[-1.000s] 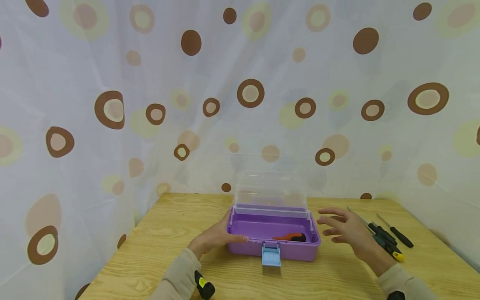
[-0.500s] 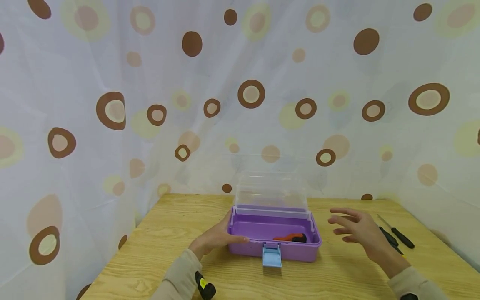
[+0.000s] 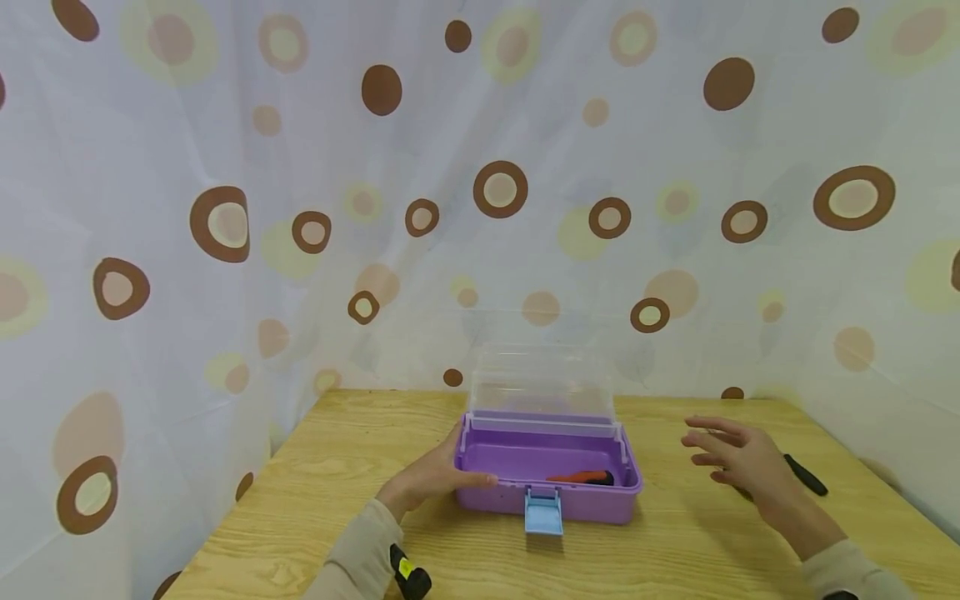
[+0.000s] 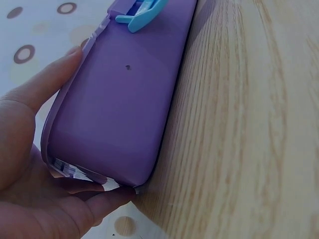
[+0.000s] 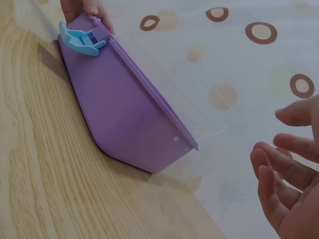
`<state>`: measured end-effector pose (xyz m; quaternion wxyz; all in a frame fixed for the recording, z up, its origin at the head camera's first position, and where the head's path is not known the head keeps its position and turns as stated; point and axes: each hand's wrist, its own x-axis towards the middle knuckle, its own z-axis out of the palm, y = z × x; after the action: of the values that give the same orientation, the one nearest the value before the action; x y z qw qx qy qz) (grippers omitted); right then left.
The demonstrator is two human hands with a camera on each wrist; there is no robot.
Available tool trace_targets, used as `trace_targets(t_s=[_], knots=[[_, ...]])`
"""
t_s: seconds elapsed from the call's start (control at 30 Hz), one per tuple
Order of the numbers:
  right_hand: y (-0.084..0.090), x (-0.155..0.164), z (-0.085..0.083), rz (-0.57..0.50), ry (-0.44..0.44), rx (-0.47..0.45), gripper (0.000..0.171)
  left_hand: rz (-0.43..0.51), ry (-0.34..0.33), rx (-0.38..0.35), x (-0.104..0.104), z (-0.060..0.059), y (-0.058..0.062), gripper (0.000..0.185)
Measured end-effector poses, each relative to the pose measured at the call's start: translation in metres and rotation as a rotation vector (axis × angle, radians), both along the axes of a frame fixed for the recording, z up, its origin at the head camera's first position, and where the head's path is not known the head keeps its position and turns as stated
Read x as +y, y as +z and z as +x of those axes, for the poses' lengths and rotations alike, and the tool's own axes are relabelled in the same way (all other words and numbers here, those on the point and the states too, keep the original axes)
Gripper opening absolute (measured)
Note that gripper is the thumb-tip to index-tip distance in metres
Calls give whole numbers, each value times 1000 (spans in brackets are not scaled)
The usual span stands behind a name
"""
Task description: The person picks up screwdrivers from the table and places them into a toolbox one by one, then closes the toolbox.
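A: What differs from a second ago?

B: The right hand (image 3: 738, 462) has drifted to the right, away from the purple box (image 3: 547, 483), and now hovers over the black screwdrivers (image 3: 806, 473), covering most of them. Only one black handle still shows past it. The left hand (image 3: 431, 475) has not moved.

A: And the grips?

B: The left hand holds the box's left end, thumb along the near rim and fingers wrapped behind the corner. The right hand is spread and relaxed, fingers apart, holding nothing.

A: Where does the box sit?

B: Mid-table on the wooden table (image 3: 337, 500), with pale, streaky grain. It is smooth moulded plastic with rounded corners. Its clear lid (image 3: 542, 383) stands upright at the far side and a light-blue latch (image 3: 543, 511) hangs at the near front.

A: Anything inside?

B: An orange-and-black tool (image 3: 585, 477) lies along the near right of the tray. Behind the table hangs a thin white curtain (image 3: 300, 167) with brown rings and dots.
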<state>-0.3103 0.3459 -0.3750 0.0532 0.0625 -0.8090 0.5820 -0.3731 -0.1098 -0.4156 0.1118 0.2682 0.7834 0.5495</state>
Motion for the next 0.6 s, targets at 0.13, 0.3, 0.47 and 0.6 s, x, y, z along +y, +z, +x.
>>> trace_targets(t_s=[0.13,0.3,0.47,0.6], knots=[[-1,13,2,25,-8,15,28,1,1,-13,-1,1,1,119],[-3,25,5,26,-14,19,22,2,-3,-18,0,2,2,120],[-6,31,6,17,-39,3,20,10,-15,-4,0,3,3,119],[-10,37,4,39,-69,-3,21,9,-20,2,0,3,3,118]])
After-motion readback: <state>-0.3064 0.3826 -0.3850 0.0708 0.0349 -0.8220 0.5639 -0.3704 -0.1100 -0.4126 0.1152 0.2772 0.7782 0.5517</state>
